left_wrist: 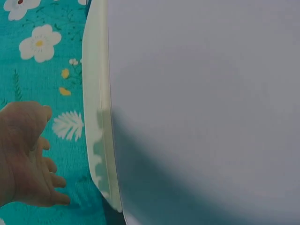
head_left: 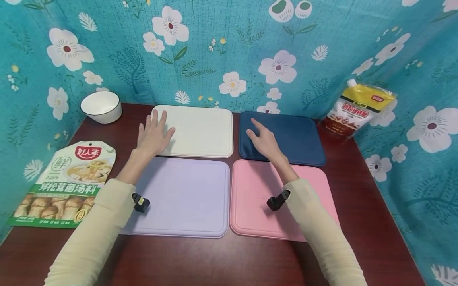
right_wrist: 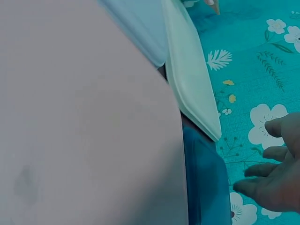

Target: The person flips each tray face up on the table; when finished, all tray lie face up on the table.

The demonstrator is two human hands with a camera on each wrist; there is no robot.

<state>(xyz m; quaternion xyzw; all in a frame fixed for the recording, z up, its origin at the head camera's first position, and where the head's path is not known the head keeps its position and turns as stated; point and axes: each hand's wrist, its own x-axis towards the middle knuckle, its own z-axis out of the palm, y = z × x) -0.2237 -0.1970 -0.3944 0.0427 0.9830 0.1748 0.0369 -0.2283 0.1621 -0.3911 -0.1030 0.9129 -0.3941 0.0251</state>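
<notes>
My left hand (head_left: 153, 133) hovers over the left part of a white cutting board (head_left: 200, 131), its fingers spread and holding nothing. Over the left part of a dark blue board (head_left: 293, 137) is my right hand (head_left: 264, 140), fingers extended and also holding nothing. A lavender board (head_left: 186, 198) lies under the left wrist, and a pink board (head_left: 250, 198) lies under the right one. In the left wrist view the hand (left_wrist: 28, 157) shows spread fingers beside the white board's edge. The right wrist view shows the hand (right_wrist: 276, 173) with fingers apart, near the blue board (right_wrist: 206, 178).
A white bowl (head_left: 101, 107) with a dark rim stands at the back left of the dark wooden table (head_left: 214, 262). In front of it lies a green and white soup-seasoning packet (head_left: 68, 186). A yellow and brown spouted pouch (head_left: 354, 111) leans against the floral cloth (head_left: 222, 47) at the back right.
</notes>
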